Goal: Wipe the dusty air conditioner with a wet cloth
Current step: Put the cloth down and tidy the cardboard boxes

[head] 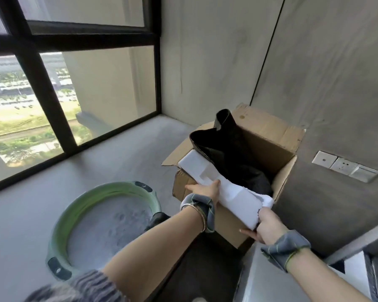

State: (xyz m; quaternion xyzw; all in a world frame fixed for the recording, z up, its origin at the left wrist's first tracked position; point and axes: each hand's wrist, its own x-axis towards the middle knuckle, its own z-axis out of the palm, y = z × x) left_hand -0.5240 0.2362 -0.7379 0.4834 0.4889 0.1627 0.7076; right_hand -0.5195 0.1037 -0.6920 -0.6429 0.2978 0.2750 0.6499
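Note:
A white moulded foam block (227, 188) lies across the near edge of an open cardboard box (271, 153). My left hand (205, 189) holds the block's middle, with the thumb on top. My right hand (267, 225) grips its near, ragged end. A green basin (79, 205) of sudsy water stands on the floor left of the box. Something dark (158, 216) hangs at the basin's right rim, half hidden by my left forearm. I see no plainly recognisable cloth. A grey-white flat-topped unit (262, 277) fills the bottom right corner, cut off by the frame.
Black sheet material (229, 144) stands up inside the box. The box sits in a corner against a grey wall with a row of wall sockets (345, 168). A large dark-framed window (52, 83) runs along the left. Bare concrete floor (122, 153) lies between window, basin and box.

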